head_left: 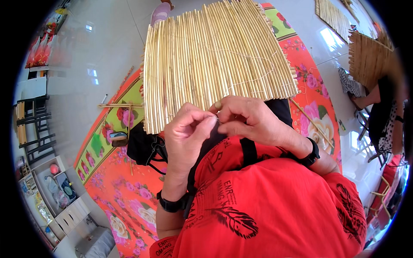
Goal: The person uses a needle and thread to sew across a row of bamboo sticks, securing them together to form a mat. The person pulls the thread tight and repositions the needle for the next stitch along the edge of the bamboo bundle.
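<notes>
Both hands close together — at the near edge of a stick mat

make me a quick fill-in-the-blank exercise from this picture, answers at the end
In the picture, the panel of pale, straight sticks lies mostly ____ the person's bare left hand and bare right hand.
The shirt with black feather prints is ____.
The pink shoe shows near the picture's ____ edge.

Missing words: above; red; top
</notes>
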Demonstrator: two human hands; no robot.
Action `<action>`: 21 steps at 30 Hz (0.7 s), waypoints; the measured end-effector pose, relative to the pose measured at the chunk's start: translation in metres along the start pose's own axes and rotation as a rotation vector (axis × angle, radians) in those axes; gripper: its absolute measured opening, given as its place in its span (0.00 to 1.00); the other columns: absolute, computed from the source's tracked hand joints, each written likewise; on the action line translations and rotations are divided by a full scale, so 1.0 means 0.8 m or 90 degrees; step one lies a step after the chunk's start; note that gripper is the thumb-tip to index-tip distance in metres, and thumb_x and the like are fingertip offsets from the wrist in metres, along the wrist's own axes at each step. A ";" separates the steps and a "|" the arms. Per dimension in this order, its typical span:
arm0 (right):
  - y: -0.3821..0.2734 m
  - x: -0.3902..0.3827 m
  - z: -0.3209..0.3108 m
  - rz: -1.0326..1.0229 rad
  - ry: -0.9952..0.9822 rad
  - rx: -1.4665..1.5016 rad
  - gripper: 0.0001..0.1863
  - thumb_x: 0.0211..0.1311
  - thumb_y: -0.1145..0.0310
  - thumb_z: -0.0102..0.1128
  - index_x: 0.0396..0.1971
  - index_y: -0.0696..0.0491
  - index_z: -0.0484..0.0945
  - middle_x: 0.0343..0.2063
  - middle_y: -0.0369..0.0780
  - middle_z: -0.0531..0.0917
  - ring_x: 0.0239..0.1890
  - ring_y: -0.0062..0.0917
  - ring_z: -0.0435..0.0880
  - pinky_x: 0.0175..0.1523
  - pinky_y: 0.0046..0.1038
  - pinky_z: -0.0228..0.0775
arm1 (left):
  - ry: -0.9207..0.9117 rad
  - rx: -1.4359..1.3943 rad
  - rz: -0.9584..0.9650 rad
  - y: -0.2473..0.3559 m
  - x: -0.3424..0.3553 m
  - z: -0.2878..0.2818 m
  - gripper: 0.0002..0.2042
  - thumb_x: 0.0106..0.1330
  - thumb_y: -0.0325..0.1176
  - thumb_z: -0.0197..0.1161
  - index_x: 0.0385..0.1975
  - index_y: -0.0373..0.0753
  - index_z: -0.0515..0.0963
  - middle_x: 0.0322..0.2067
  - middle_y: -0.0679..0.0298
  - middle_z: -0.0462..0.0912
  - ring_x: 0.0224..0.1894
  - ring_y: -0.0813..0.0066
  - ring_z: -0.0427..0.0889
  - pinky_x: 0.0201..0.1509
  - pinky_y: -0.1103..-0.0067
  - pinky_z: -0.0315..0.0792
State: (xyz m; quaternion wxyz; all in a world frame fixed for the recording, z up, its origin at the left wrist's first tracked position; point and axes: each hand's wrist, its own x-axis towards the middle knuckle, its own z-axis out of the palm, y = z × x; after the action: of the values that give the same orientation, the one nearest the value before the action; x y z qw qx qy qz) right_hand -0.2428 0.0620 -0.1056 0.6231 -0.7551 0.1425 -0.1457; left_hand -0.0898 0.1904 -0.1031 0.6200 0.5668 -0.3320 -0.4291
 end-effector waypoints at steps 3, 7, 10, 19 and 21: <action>-0.005 0.000 0.006 0.087 -0.006 0.211 0.05 0.59 0.76 0.64 0.33 0.58 0.77 0.28 0.36 0.81 0.31 0.20 0.82 0.35 0.24 0.73 | 0.026 -0.032 -0.023 0.008 0.004 -0.006 0.02 0.64 0.21 0.59 0.30 0.31 0.78 0.27 0.68 0.71 0.24 0.83 0.70 0.28 0.85 0.65; -0.005 -0.003 0.000 0.113 -0.008 0.214 0.05 0.64 0.74 0.60 0.36 0.59 0.77 0.23 0.32 0.77 0.25 0.13 0.76 0.29 0.19 0.69 | 0.028 -0.153 -0.048 0.009 0.008 -0.019 0.03 0.65 0.22 0.56 0.31 0.31 0.77 0.27 0.68 0.70 0.23 0.81 0.70 0.28 0.83 0.65; -0.005 -0.006 -0.001 0.138 0.036 0.295 0.04 0.67 0.73 0.57 0.35 0.58 0.76 0.19 0.30 0.73 0.20 0.10 0.71 0.24 0.17 0.63 | 0.074 -0.183 -0.044 0.011 0.012 -0.028 0.03 0.64 0.21 0.58 0.30 0.31 0.79 0.26 0.68 0.73 0.23 0.82 0.72 0.28 0.84 0.66; -0.021 0.001 -0.009 0.125 0.087 0.560 0.04 0.68 0.75 0.51 0.36 0.60 0.74 0.20 0.39 0.77 0.12 0.16 0.68 0.17 0.19 0.62 | -0.382 -0.075 -0.051 -0.015 0.013 -0.012 0.02 0.64 0.22 0.59 0.32 0.34 0.79 0.48 0.57 0.79 0.39 0.72 0.84 0.45 0.78 0.77; -0.021 -0.001 -0.017 0.066 0.085 0.569 0.04 0.68 0.72 0.55 0.35 0.57 0.76 0.25 0.35 0.81 0.14 0.12 0.70 0.19 0.16 0.60 | -0.404 -0.119 -0.134 -0.013 0.010 0.010 0.02 0.66 0.24 0.58 0.34 0.34 0.78 0.36 0.61 0.83 0.37 0.74 0.84 0.45 0.80 0.76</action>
State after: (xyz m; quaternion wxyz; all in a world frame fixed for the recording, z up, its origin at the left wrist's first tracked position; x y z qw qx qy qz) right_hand -0.2481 0.0528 -0.0865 0.8838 -0.3930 0.1434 -0.2096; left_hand -0.0951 0.1802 -0.1128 0.4874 0.3775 -0.4071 -0.6740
